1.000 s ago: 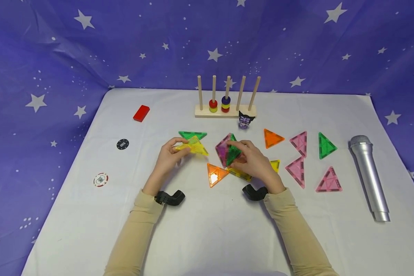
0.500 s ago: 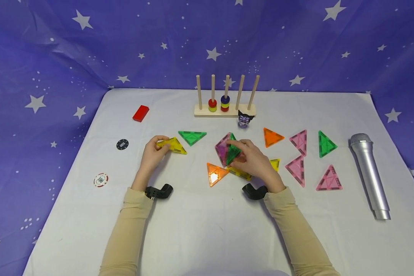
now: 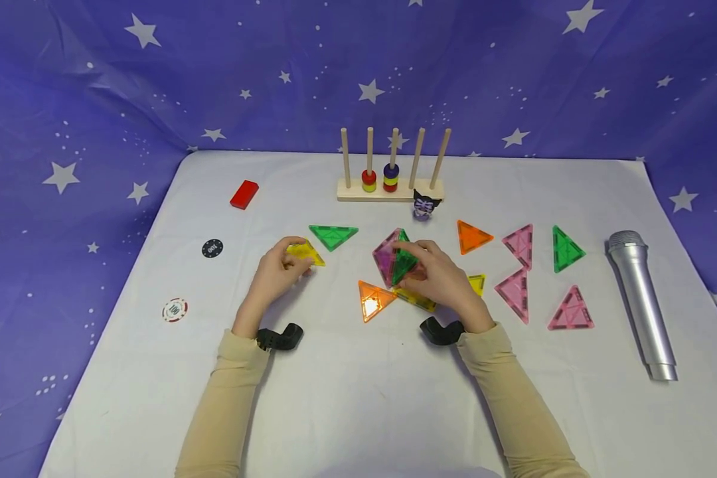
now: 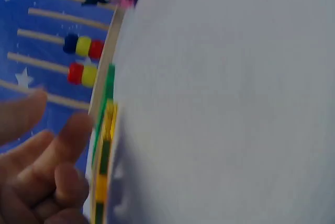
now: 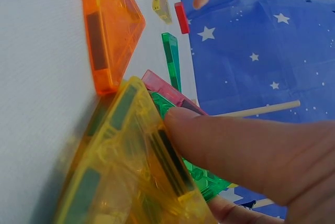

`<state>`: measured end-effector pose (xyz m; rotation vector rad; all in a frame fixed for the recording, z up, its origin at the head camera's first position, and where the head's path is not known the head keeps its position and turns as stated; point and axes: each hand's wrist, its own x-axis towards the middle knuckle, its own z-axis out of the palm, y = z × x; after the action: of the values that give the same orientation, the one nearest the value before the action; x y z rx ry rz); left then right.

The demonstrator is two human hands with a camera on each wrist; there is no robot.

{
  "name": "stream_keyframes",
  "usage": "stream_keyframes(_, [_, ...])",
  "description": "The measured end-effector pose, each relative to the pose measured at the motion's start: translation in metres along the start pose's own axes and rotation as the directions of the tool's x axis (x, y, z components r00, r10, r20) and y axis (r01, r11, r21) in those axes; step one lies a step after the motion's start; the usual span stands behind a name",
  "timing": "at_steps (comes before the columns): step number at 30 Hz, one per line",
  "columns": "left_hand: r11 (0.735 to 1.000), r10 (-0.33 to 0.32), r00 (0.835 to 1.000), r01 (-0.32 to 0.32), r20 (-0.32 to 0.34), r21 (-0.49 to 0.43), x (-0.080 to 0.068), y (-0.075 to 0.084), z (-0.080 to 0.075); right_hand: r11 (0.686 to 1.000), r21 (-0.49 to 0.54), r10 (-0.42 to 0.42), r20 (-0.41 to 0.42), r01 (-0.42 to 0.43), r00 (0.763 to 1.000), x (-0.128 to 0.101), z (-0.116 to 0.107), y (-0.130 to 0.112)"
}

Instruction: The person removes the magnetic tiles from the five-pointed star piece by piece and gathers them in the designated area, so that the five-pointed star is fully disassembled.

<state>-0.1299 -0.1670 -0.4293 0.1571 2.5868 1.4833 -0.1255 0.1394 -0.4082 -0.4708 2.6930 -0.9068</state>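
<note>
My left hand [image 3: 279, 269] hovers over a yellow triangular magnetic tile [image 3: 306, 253] lying flat on the table. In the left wrist view the fingers [image 4: 73, 135] stand apart from that tile [image 4: 103, 177], holding nothing. A green triangular tile [image 3: 333, 236] lies just beyond it. My right hand [image 3: 439, 279] grips a raised cluster of joined magnetic tiles, with a green tile [image 3: 403, 259] and a pink tile [image 3: 386, 257] showing. In the right wrist view the thumb [image 5: 209, 140] presses the cluster beside a yellow tile [image 5: 131, 166]. An orange tile [image 3: 374, 302] touches or nearly touches its base.
Loose pink tiles [image 3: 514, 295], a green tile [image 3: 566, 249] and an orange tile [image 3: 473, 237] lie to the right, then a silver microphone [image 3: 642, 305]. Behind stand a wooden peg rack [image 3: 388, 192] and a small figurine [image 3: 424, 206]. Poker chips [image 3: 174, 310] and a red block [image 3: 244, 194] are left.
My left hand has carried the yellow tile leftward from beside the green one, set it on the table and let go. The right hand keeps its grip in place.
</note>
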Motion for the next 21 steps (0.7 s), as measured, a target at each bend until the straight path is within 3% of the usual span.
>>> stream_keyframes(2, [0.999, 0.033, 0.990, -0.034, 0.137, -0.001, -0.003, 0.008, 0.008, 1.000, -0.002, 0.002, 0.000, -0.002, 1.000, 0.000, 0.000, 0.000])
stream_keyframes(5, [0.996, 0.071, 0.943, -0.085, 0.324, 0.030, -0.009, 0.019, 0.024, 1.000, -0.009, 0.005, 0.000, -0.005, 1.000, 0.000, 0.000, 0.000])
stream_keyframes(7, [0.990, 0.082, 0.919, -0.120, 0.385, 0.076, -0.013, 0.024, 0.036, 1.000, -0.011, 0.006, 0.000, -0.006, 1.000, 0.000, 0.000, 0.000])
stream_keyframes(11, [0.966, 0.124, 0.911, -0.202, 0.393, 0.164, -0.018, 0.034, 0.057, 1.000, -0.013, 0.005, -0.004, -0.005, 1.000, 0.000, 0.001, 0.001])
stream_keyframes(21, [0.899, 0.095, 0.925, -0.239, 0.368, 0.366, -0.016, 0.043, 0.075, 1.000, -0.011, -0.006, -0.010, 0.006, 1.000, 0.000, 0.001, 0.001])
